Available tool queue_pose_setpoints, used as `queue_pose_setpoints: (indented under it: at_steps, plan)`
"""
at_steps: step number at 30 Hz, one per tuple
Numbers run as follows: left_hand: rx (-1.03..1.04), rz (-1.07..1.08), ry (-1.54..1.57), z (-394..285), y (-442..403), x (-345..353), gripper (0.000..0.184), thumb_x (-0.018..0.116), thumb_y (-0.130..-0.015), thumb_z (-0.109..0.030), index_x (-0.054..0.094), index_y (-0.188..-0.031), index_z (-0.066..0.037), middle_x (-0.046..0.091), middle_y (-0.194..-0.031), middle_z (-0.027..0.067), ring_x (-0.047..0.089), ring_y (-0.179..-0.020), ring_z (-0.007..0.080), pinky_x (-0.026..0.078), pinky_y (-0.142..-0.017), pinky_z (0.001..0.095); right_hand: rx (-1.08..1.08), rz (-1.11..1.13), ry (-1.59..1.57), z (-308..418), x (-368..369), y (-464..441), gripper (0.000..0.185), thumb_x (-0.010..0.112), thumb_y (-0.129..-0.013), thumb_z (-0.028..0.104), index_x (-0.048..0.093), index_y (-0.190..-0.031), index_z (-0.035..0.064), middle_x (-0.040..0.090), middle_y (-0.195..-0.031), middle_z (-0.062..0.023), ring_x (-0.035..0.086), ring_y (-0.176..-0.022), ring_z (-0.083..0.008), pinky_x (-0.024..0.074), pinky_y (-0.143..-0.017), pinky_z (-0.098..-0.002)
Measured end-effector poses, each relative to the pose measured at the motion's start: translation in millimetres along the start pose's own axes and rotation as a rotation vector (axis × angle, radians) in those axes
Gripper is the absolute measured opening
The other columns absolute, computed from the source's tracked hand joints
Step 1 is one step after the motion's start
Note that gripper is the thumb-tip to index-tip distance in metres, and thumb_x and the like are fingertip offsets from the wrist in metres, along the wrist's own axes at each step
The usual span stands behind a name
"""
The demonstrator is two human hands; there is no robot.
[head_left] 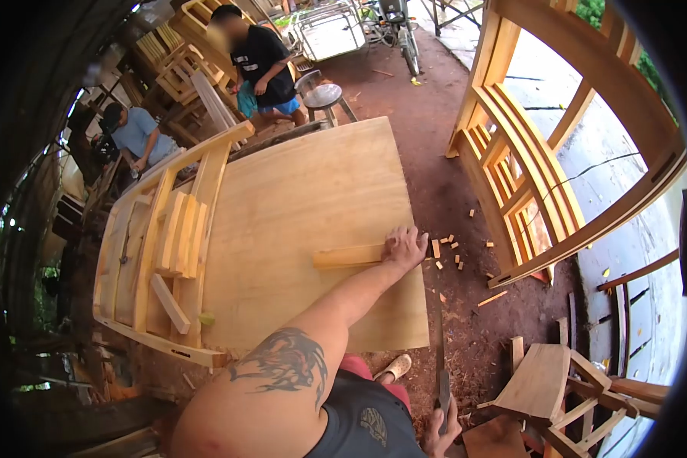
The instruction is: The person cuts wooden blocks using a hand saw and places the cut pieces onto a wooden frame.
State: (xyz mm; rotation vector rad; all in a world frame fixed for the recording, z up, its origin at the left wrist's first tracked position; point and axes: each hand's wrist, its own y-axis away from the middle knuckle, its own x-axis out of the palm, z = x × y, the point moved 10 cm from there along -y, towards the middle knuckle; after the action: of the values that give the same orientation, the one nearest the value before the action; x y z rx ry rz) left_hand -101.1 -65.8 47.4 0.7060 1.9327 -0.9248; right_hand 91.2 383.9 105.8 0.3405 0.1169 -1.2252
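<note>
My left hand (405,247) presses down over a short wooden board (349,256), its fingers curled round the piece near the edge of a plywood sheet (305,198). The board's end (436,248) sticks out past the sheet's edge. Lower down, my right hand (441,432) grips the handle of a handsaw (440,343). The saw's long blade, seen nearly edge-on, points away from me up to just below the board's end. Whether the teeth touch the wood, I cannot tell.
Small offcuts (458,259) litter the dirt floor on the right. A slatted wooden frame (511,175) stands beyond them, a chair-like piece (549,382) nearer. Stacked boards (182,233) lie on another frame at left. Two people (263,65) are behind, near a stool (323,95).
</note>
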Motion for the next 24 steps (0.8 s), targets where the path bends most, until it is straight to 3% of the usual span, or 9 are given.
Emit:
queue_pose_setpoints:
  at_steps: [1, 4, 5, 6, 9, 12, 17, 20, 24]
  plan:
    - [-0.001, 0.018, -0.003, -3.5, -1.2, -3.4, 0.037, 0.060, -0.100, -0.041, 0.066, -0.093, -0.005, 0.067, -0.096, 0.0190, 0.065, -0.095, 0.0389, 0.052, -0.088, 0.0526, 0.120, 0.029, -0.063, -4.9, -9.6, 18.2, 0.057, 0.073, -0.102, 0.027, 0.059, -0.148, -0.0027, 0.077, -0.116, -0.0141, 0.064, -0.096, -0.0136, 0.0534, -0.087, -0.0281]
    - [0.041, 0.011, 0.002, -4.6, -1.8, -2.9, 0.036, 0.062, -0.099, -0.040, 0.066, -0.090, -0.006, 0.067, -0.095, 0.0193, 0.065, -0.092, 0.0394, 0.052, -0.085, 0.0522, -0.143, 0.008, 0.064, 33.7, 1.8, -11.9, 0.055, 0.061, -0.104, 0.033, 0.060, -0.141, -0.0077, 0.074, -0.096, -0.0102, 0.063, -0.077, -0.0111, 0.0519, -0.070, -0.0288]
    - [0.057, -0.010, 0.007, -4.7, -1.6, -3.9, 0.035, 0.063, -0.098, -0.040, 0.066, -0.087, -0.007, 0.067, -0.094, 0.0191, 0.065, -0.091, 0.0394, 0.052, -0.084, 0.0520, -0.146, 0.037, 0.014, 26.6, 18.8, -36.2, 0.053, 0.062, -0.103, 0.026, 0.058, -0.142, -0.0093, 0.078, -0.108, -0.0212, 0.076, -0.095, -0.0253, 0.0582, -0.084, -0.0354]
    - [0.043, 0.017, 0.005, -0.9, -3.2, -0.9, 0.037, 0.061, -0.100, -0.041, 0.067, -0.093, -0.006, 0.067, -0.097, 0.0193, 0.065, -0.095, 0.0393, 0.052, -0.087, 0.0517, -0.082, 0.064, 0.030, 20.4, 43.8, -70.9, 0.052, 0.063, -0.102, 0.023, 0.058, -0.143, -0.0084, 0.077, -0.108, -0.0233, 0.076, -0.094, -0.0242, 0.0582, -0.082, -0.0357]
    - [-0.005, 0.160, 0.024, 2.6, -1.6, 7.8, 0.046, 0.054, -0.105, -0.047, 0.067, -0.112, -0.003, 0.068, -0.108, 0.0209, 0.065, -0.107, 0.0389, 0.050, -0.098, 0.0506, -0.241, -0.004, 0.043, 48.9, 113.8, -183.9, 0.044, 0.064, -0.104, 0.024, 0.064, -0.140, 0.0005, 0.074, -0.088, -0.0203, 0.068, -0.072, -0.0199, 0.0552, -0.069, -0.0371]
    - [-0.036, 0.160, 0.032, 0.9, -2.3, 1.1, 0.044, 0.056, -0.102, -0.046, 0.070, -0.109, -0.004, 0.068, -0.107, 0.0213, 0.064, -0.109, 0.0387, 0.052, -0.096, 0.0506, -0.225, -0.012, 0.016, 64.5, 139.5, -240.3, 0.043, 0.064, -0.103, 0.030, 0.067, -0.137, 0.0025, 0.075, -0.090, -0.0211, 0.072, -0.074, -0.0238, 0.0563, -0.072, -0.0382]
    - [-0.136, 0.259, -0.037, 9.5, -3.5, 18.7, 0.051, 0.050, -0.104, -0.053, 0.072, -0.113, -0.008, 0.067, -0.114, 0.0217, 0.063, -0.115, 0.0400, 0.054, -0.096, 0.0516, -0.112, -0.070, 0.087, 52.4, 114.3, -190.5, 0.046, 0.067, -0.101, 0.032, 0.066, -0.138, 0.0045, 0.074, -0.089, -0.0250, 0.076, -0.079, -0.0284, 0.0576, -0.074, -0.0383]
    - [-0.053, 0.123, -0.080, 2.9, -1.7, 10.1, 0.049, 0.052, -0.104, -0.051, 0.072, -0.105, -0.006, 0.068, -0.108, 0.0205, 0.065, -0.108, 0.0403, 0.054, -0.093, 0.0522, -0.190, -0.092, 0.057, 22.8, 75.3, -125.0, 0.050, 0.070, -0.099, 0.026, 0.063, -0.143, 0.0037, 0.073, -0.088, -0.0246, 0.075, -0.076, -0.0272, 0.0572, -0.072, -0.0385]
    - [-0.021, 0.111, -0.095, -1.1, -3.2, 10.3, 0.044, 0.056, -0.103, -0.045, 0.070, -0.096, -0.004, 0.068, -0.101, 0.0194, 0.066, -0.102, 0.0400, 0.053, -0.089, 0.0533, -0.085, 0.012, 0.046, 2.9, 9.4, -17.5, 0.052, 0.066, -0.097, 0.015, 0.059, -0.144, -0.0060, 0.076, -0.113, -0.0256, 0.077, -0.101, -0.0304, 0.0577, -0.091, -0.0368]
